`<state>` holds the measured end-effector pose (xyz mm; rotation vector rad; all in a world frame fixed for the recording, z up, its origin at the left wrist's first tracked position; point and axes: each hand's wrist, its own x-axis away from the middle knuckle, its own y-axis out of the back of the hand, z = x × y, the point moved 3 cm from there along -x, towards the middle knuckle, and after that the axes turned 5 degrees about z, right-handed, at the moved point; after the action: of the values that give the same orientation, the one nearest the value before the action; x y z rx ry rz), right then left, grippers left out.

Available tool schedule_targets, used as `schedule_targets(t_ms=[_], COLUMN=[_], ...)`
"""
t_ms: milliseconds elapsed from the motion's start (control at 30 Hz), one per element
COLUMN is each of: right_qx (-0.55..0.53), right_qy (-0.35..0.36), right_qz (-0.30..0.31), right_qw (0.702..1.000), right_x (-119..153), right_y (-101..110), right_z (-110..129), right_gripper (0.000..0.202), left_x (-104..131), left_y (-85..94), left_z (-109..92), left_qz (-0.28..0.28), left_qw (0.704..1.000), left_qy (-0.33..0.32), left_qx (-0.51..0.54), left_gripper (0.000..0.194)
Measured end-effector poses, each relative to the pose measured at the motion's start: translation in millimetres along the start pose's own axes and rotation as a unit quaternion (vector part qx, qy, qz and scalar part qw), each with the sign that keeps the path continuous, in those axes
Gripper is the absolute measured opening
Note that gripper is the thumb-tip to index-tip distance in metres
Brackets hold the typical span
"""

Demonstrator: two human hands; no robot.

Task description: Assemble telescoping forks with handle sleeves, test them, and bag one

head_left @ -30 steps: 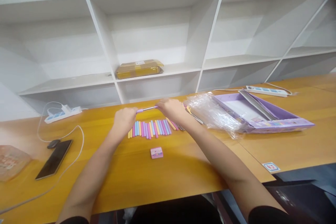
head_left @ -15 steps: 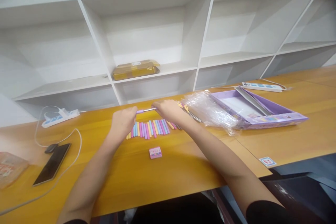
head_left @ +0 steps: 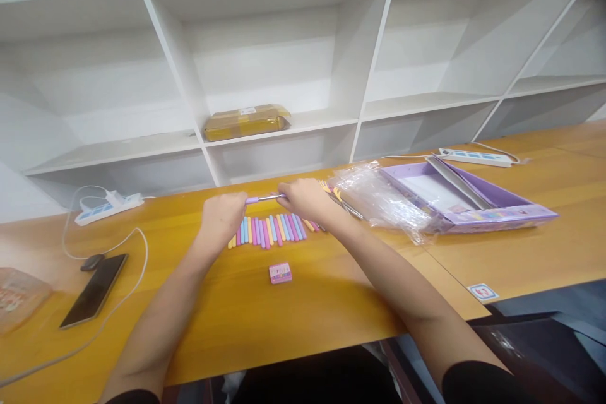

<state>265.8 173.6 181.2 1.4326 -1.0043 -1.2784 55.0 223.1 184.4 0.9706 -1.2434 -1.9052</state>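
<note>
Between my hands a thin rod [head_left: 266,198], purple at its left part and metallic further right, is held level above the table. My left hand [head_left: 224,214] is closed on its purple end. My right hand [head_left: 303,197] is closed on the other end, where a bit of purple shows at the fingertips. Just below lies a row of pink, purple, blue and yellow sticks [head_left: 263,231], side by side. Nearer to me a small pink box [head_left: 280,273] lies on the wooden table [head_left: 303,315].
Clear plastic wrap [head_left: 379,196] and an open purple box [head_left: 497,214] are at the right, beside metallic rods [head_left: 350,207]. A phone [head_left: 95,290], cable and power strip [head_left: 108,208] are at the left. White shelves [head_left: 284,132] behind hold a taped package [head_left: 246,123].
A bit of purple now shows at my right fingertips on the rod. Both hands are nearly where they were, still gripping it. The view has shifted slightly.
</note>
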Motion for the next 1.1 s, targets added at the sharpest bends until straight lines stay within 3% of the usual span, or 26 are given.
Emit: schedule_targets(t_ms=[500, 633, 767, 933, 1033, 1100], right_qx=[0.021, 0.021, 0.029, 0.047, 0.057, 0.056], right_qy=[0.008, 0.009, 0.004, -0.017, -0.038, -0.051], right_qz=[-0.008, -0.027, -0.044, -0.104, -0.16, -0.199], right_qw=[1.0, 0.999, 0.999, 0.993, 0.985, 0.977], right_x=[-1, 1, 3, -2, 0, 9], right_y=[0, 6, 13, 20, 28, 37], right_z=[-3, -6, -17, -54, -91, -121], right_gripper=[0.033, 0.034, 0.035, 0.032, 0.03, 0.032], left_x=[-1, -1, -4, -14, -14, -7], left_y=[0.8, 5.3, 7.4, 8.5, 16.6, 26.1], left_z=[-3, 4, 17, 50, 90, 128], left_qz=[0.011, 0.018, -0.012, -0.097, -0.163, -0.232], left_qw=[0.999, 0.999, 0.998, 0.988, 0.979, 0.963], left_qy=[0.028, 0.044, 0.064, 0.117, 0.118, 0.135], left_qx=[0.023, 0.023, 0.012, -0.014, -0.011, -0.01], left_gripper=[0.035, 0.034, 0.035, 0.033, 0.025, 0.023])
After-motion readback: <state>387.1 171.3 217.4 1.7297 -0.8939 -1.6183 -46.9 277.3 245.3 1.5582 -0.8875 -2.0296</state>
